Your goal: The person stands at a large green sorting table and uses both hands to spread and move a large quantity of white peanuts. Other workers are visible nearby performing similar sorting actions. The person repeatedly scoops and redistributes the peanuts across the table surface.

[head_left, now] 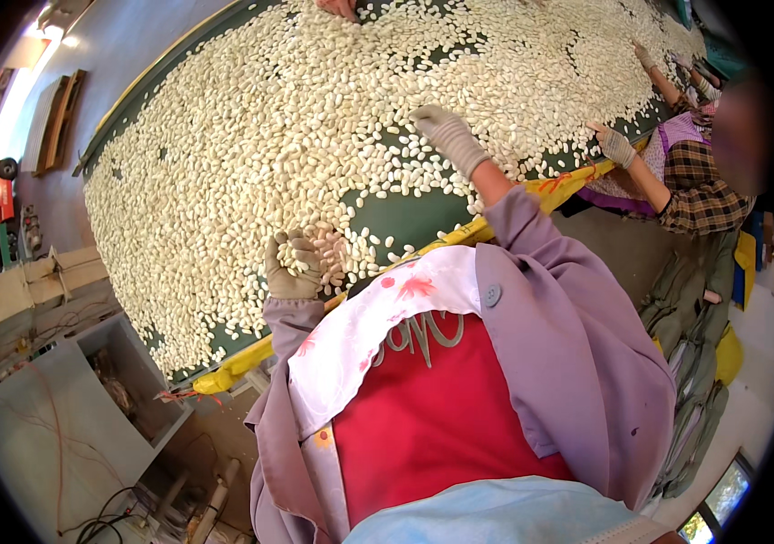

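White beans point(251, 172) cover most of the green counter point(410, 218); the near left hand point(295, 275) curls its grip around some; the right hand point(449, 134), farther right, meets beans, its grip impossible to tell.

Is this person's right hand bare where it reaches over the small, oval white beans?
No, the right hand wears a pale beige knitted glove.

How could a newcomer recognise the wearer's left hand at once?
Find the green table spread with white beans. By its near yellow edge is the gloved left hand. Unlike the right hand, which reaches farther in, it cups beans in curled fingers.
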Demonstrator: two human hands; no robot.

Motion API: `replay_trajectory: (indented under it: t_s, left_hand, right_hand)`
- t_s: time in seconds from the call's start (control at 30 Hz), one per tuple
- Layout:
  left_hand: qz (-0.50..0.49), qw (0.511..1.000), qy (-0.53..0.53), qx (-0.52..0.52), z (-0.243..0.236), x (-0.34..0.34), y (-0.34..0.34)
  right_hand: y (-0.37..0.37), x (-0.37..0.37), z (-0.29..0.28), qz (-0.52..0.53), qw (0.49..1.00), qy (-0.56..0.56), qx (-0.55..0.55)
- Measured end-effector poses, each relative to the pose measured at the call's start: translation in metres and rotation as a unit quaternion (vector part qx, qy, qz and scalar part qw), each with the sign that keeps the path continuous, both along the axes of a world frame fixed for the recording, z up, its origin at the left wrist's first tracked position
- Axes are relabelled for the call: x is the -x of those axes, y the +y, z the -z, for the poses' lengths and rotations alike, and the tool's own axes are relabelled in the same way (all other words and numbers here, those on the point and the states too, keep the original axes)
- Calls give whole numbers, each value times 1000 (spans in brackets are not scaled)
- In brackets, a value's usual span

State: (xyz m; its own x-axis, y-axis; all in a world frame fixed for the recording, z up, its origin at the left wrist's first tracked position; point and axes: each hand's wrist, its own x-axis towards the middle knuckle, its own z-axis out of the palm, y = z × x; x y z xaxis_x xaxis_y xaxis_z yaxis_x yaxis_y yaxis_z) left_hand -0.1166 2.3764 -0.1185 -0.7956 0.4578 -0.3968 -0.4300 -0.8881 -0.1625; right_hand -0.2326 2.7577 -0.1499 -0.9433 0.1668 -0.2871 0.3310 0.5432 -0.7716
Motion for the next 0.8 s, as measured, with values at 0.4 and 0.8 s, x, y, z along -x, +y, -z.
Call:
replay_trajectory:
  t_s: [0.4, 0.8]
  left_hand:
    - [81, 993, -60, 63, 8, 8, 69]
    - [148, 973, -97, 151, 36, 6, 121]
  right_hand:
    - [-33, 46, -55, -140, 930, -203, -272]
    - [-37, -22, -62, -281, 950, -61, 119]
